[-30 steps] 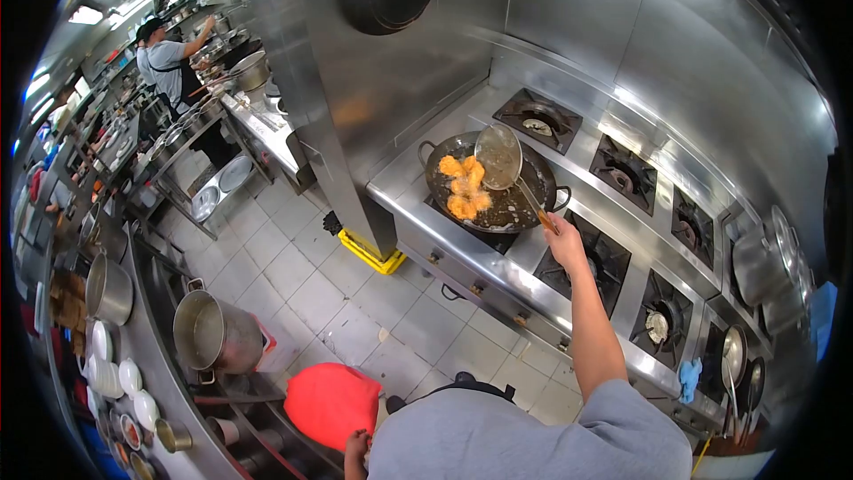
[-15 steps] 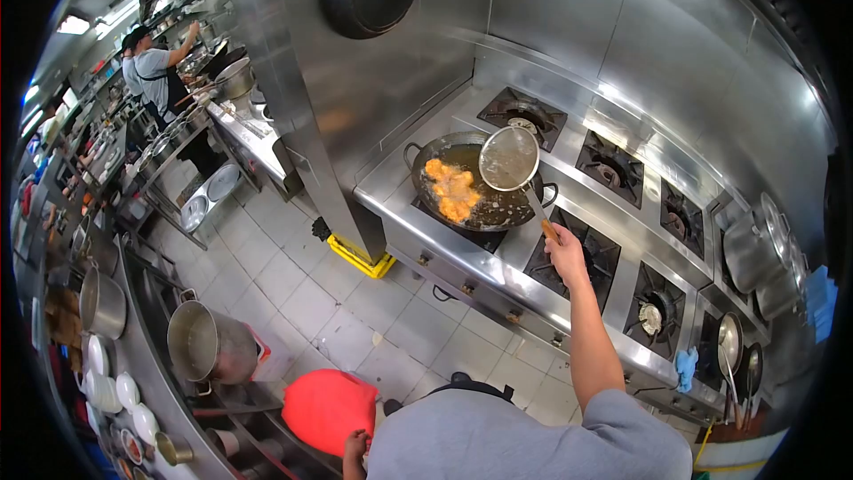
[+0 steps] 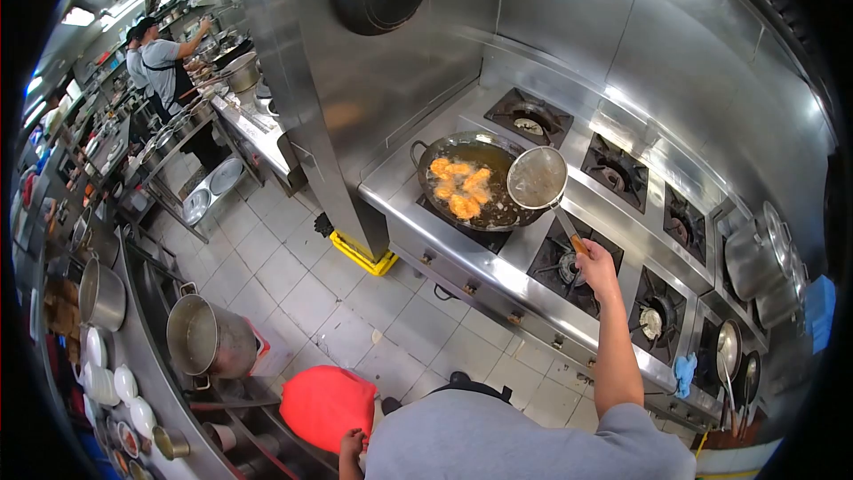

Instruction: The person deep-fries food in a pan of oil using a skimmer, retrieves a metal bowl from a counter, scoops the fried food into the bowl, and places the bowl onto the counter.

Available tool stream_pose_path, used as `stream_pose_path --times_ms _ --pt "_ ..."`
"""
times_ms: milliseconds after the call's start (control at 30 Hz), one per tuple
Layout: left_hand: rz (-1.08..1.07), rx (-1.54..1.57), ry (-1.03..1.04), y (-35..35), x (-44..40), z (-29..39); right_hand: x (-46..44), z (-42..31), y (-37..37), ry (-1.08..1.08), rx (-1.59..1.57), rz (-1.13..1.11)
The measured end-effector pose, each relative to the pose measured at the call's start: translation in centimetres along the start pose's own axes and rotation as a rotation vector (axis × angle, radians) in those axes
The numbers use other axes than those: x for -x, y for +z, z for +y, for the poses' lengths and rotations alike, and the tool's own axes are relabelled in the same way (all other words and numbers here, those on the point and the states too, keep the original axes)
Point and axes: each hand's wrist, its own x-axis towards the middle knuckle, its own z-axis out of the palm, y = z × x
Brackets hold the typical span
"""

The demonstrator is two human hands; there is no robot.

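My right hand (image 3: 598, 265) grips the wooden handle of a round mesh strainer (image 3: 537, 178), held over the right edge of a dark wok (image 3: 498, 154). Orange fried pieces (image 3: 462, 187) lie in bubbling oil at the wok's left side. The wok sits on the front left burner of a steel stove (image 3: 391, 204). My left hand (image 3: 353, 441) is low, beside a red rounded object (image 3: 329, 409); its fingers are too small to read.
Several bare burners (image 3: 653, 316) lie right of the wok. Steel pots (image 3: 755, 253) stand at the far right. A large pot (image 3: 209, 335) is at the left by a counter with white bowls (image 3: 102, 384). Co-workers (image 3: 163, 62) stand at the back left. A yellow object (image 3: 362, 253) is on the floor.
My right hand has moved the strainer rightwards, from over the fried pieces to the wok's right edge. The pieces have spread apart somewhat. The view has shifted slightly.
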Motion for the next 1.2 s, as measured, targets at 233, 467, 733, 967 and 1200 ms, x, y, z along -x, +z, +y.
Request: stream_pose_path --times_ms 233,467,733,967,1200 --pt "-0.027 0.048 0.001 0.2 -1.1 -0.4 1.0 -1.1 0.0 0.003 -0.106 -0.002" --pt "-0.026 -0.015 0.034 0.8 -1.3 -0.2 0.4 -1.3 1.2 -0.236 0.115 0.219" --pt "-0.034 0.161 0.000 1.2 -0.9 0.0 -3.5 -0.9 2.3 -0.261 0.480 0.225" --pt "-0.011 0.144 -0.046 1.0 0.5 0.5 -7.9 0.4 4.4 -0.186 0.635 0.083" --pt "-0.032 0.124 0.027 1.1 -0.3 -2.3 -8.6 1.6 6.8 0.035 0.053 -0.165"
